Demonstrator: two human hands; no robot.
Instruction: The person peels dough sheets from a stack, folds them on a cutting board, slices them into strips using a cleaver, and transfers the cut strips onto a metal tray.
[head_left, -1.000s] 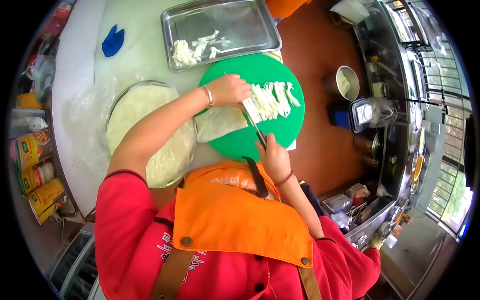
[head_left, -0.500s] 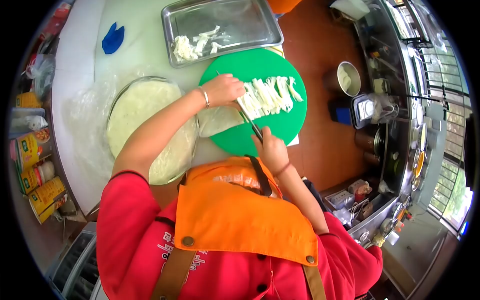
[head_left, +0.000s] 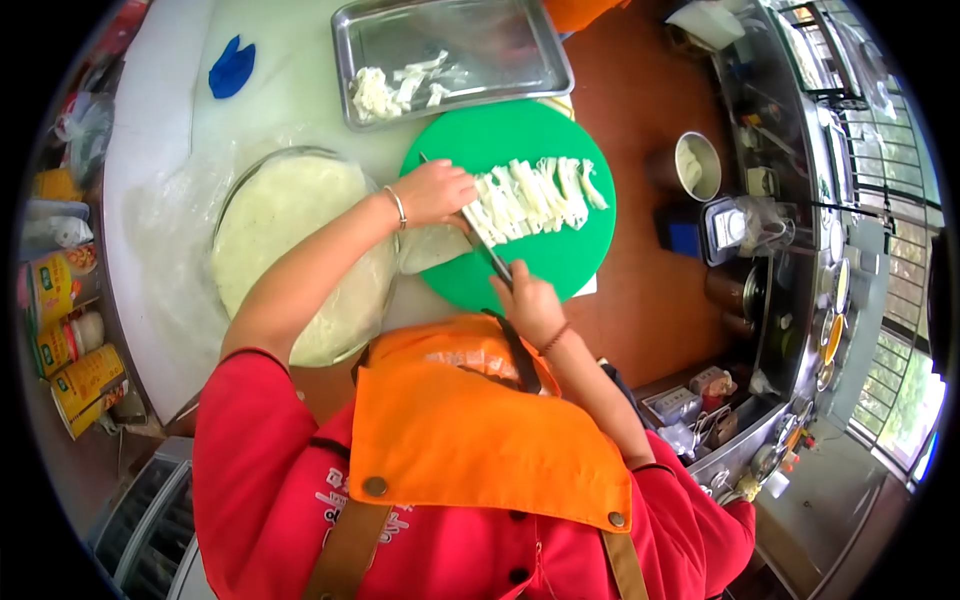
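Green chopping board [head_left: 555, 270] bears white strips [head_left: 540, 195] and, overhanging its left edge, a shortened folded sheet [head_left: 428, 250]; the knife [head_left: 485, 242] and left hand [head_left: 437, 192] have shifted left, so slicing seems further along. The right hand [head_left: 532, 303] grips the handle; whether the left grasps anything, I cannot tell.

Just right of the right hand [head_left: 528, 305] and its grip on the knife [head_left: 501, 269], bare green board [head_left: 575, 262] leaves room to pass. Straight ahead of the grip, white strips [head_left: 535, 197] bar the way; beyond them a narrow green band runs up to the tray [head_left: 480, 50]. Ahead-left, the blade and left hand [head_left: 432, 193] block passage, the left forearm [head_left: 318, 262] crossing farther left. Close behind the grip, the orange apron [head_left: 490, 440] leaves little room.
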